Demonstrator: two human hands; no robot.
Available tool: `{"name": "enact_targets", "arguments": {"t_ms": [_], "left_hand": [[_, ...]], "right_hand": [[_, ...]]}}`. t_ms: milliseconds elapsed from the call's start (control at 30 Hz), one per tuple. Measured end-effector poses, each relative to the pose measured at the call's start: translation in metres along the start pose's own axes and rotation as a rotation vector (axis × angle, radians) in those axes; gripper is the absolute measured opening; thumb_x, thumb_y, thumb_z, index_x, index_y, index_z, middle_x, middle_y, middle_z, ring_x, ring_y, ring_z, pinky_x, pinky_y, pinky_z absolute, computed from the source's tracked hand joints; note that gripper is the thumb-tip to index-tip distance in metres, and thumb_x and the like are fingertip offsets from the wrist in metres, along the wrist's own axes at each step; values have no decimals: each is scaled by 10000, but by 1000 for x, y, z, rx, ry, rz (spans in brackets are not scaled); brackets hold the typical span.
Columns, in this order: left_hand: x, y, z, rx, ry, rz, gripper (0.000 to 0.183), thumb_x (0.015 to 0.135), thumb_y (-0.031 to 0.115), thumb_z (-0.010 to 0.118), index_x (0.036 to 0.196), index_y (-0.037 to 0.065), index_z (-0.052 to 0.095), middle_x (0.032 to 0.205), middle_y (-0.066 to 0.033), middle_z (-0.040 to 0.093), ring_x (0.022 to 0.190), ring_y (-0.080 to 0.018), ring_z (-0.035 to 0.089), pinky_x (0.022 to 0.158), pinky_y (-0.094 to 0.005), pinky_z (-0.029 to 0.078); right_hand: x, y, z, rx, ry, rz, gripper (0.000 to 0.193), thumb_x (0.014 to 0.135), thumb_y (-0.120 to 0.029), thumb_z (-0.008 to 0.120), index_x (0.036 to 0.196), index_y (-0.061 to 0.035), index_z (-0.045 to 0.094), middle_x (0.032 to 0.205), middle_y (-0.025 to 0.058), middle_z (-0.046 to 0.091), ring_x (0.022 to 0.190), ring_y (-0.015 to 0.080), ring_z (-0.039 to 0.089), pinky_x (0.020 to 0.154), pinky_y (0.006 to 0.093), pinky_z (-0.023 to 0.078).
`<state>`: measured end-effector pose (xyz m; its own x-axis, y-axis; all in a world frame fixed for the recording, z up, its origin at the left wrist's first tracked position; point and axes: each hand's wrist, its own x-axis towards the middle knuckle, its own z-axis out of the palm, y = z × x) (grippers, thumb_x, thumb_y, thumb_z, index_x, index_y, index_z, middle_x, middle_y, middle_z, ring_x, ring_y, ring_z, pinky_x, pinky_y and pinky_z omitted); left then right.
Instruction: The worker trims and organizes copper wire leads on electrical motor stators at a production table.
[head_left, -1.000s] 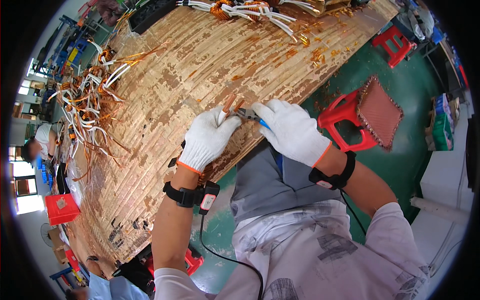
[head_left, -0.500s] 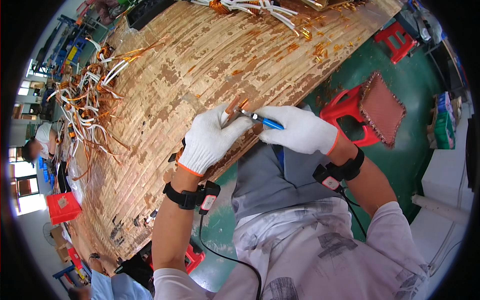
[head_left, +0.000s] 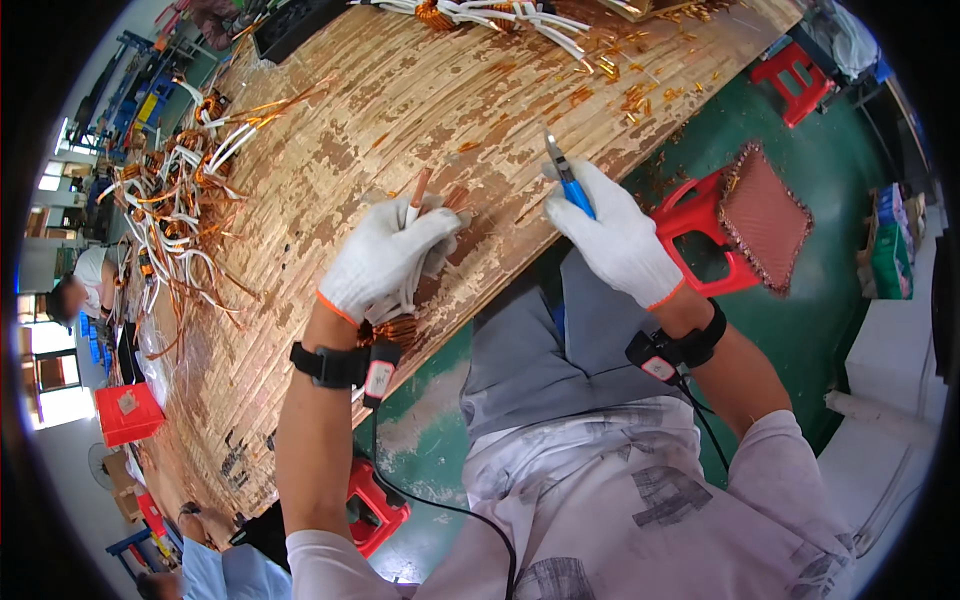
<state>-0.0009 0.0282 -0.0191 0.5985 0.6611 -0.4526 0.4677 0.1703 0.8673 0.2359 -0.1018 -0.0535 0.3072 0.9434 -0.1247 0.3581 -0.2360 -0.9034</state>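
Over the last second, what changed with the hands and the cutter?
The right hand drew the blue-handled cutter away from the copper wire bundle toward the person's right; the hands, together earlier, are now apart. The left hand kept its grip on the bundle over the worn wooden table. Nothing was released.

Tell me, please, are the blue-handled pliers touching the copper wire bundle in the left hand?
Apart. The head view shows bare wooden table between the pliers in the right hand and the wire bundle in the left hand.
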Motion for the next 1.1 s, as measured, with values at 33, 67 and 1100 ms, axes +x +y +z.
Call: {"name": "enact_targets", "arguments": {"t_ms": [33,67,1100], "left_hand": [[5,1,-9,97,-77,14,221,983,210,657,1048,-1,664,730,-18,639,621,-98,586,592,-264,492],[7,-1,-10,95,-70,12,221,983,210,657,1048,-1,664,730,-18,639,621,-98,586,592,-264,492],[-78,-35,-97,715,290,94,935,751,284,846,1543,43,411,1402,-225,618,1316,-318,599,1116,-407,469]], "right_hand": [[-2,1,-1,0,-6,-4,435,959,-346,628,1272,-44,597,958,151,642,879,299,638,868,398,509],[-5,2,-2,-29,-24,-3,458,952,-354,634,1292,-50,596,974,159,655,892,309,651,880,398,513],[-31,-4,13,-222,-283,-381,454,949,-269,638,1351,-73,561,1210,211,633,1092,419,639,921,472,524]]}}
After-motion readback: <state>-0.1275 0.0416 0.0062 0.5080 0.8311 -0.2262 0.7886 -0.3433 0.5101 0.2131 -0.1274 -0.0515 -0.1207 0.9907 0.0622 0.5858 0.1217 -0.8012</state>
